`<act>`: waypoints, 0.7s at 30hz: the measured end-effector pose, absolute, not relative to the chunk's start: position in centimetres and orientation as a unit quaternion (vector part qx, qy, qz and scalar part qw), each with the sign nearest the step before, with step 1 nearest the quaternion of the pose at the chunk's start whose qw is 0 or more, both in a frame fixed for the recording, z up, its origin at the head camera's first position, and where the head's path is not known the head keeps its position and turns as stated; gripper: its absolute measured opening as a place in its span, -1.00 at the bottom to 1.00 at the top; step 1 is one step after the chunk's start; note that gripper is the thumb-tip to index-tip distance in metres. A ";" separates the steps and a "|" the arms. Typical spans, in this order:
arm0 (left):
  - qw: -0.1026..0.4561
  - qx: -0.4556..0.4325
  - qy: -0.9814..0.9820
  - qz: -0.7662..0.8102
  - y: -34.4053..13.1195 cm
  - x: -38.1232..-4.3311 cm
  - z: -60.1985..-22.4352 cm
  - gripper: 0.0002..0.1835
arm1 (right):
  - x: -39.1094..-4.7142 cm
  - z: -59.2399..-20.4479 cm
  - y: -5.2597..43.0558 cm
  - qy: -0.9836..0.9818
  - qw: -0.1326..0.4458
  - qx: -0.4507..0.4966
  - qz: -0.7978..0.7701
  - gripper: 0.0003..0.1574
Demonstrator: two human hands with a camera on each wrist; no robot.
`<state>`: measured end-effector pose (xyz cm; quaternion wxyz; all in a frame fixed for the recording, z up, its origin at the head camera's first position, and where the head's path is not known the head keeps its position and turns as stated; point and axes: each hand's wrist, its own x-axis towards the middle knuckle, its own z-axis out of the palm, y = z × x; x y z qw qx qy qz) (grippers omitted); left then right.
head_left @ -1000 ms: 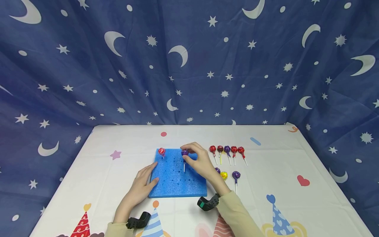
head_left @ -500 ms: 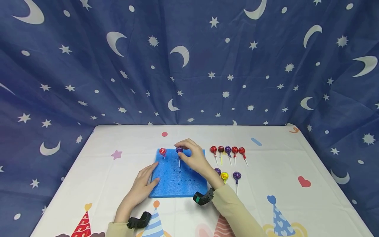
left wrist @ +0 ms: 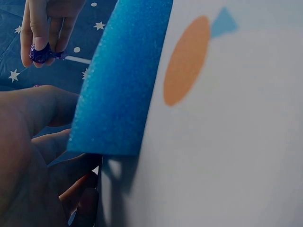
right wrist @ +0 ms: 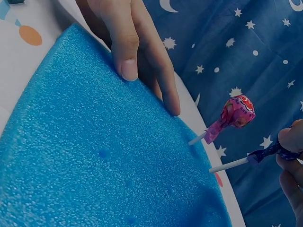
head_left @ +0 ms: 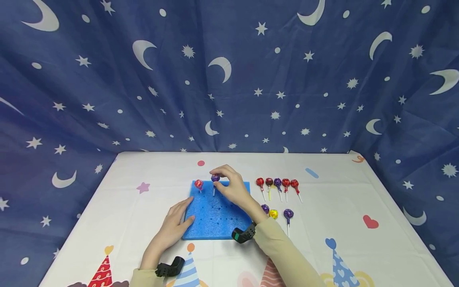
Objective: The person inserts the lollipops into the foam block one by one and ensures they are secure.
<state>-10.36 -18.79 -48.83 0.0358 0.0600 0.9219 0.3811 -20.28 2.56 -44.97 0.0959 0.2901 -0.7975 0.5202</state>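
Note:
A blue foam block (head_left: 211, 229) with small holes in its top lies flat on the table. My left hand (head_left: 173, 221) rests against its left side, fingers extended along the edge and thumb on the top. A red-and-pink lollipop (right wrist: 238, 112) stands stick-down in the block's far left corner. To the right of it, my right hand (head_left: 234, 190) pinches a purple lollipop (head_left: 215, 178) by its wrapped head, stick pointing down. In the right wrist view the tip of its white stick (right wrist: 230, 165) is at the foam surface; whether it has entered a hole I cannot tell.
Right of the block, a row of red, dark red and purple lollipops (head_left: 277, 182) lies on the white patterned tablecloth (head_left: 322, 191). Nearer lie a yellow lollipop (head_left: 273, 214) and two purple ones (head_left: 288, 214), partly behind my right forearm. A blue starry curtain (head_left: 229, 99) hangs behind.
My right hand has moved left and away from me with the purple lollipop, toward the block's far edge beside the red-and-pink one. The left hand has stayed against the block.

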 end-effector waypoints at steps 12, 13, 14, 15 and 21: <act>0.032 0.061 0.923 0.379 -18.7 -10.3 -48.9 -0.35 | -20.7 -45.0 2.4 -0.811 0.120 0.299 0.489 -0.65; 0.033 0.060 0.923 0.379 -18.7 -10.3 -48.9 -0.35 | -20.7 -45.0 2.3 -0.812 0.120 0.299 0.487 -0.65; 0.035 0.059 0.923 0.379 -18.7 -10.3 -48.8 -0.35 | -20.7 -45.0 2.3 -0.813 0.119 0.298 0.486 -0.65; 0.036 0.058 0.923 0.380 -18.7 -10.3 -48.8 -0.35 | -20.7 -45.0 2.3 -0.814 0.118 0.297 0.485 -0.65; 0.043 0.055 0.923 0.379 -18.7 -10.3 -48.6 -0.34 | -20.7 -45.2 2.2 -0.816 0.119 0.296 0.483 -0.65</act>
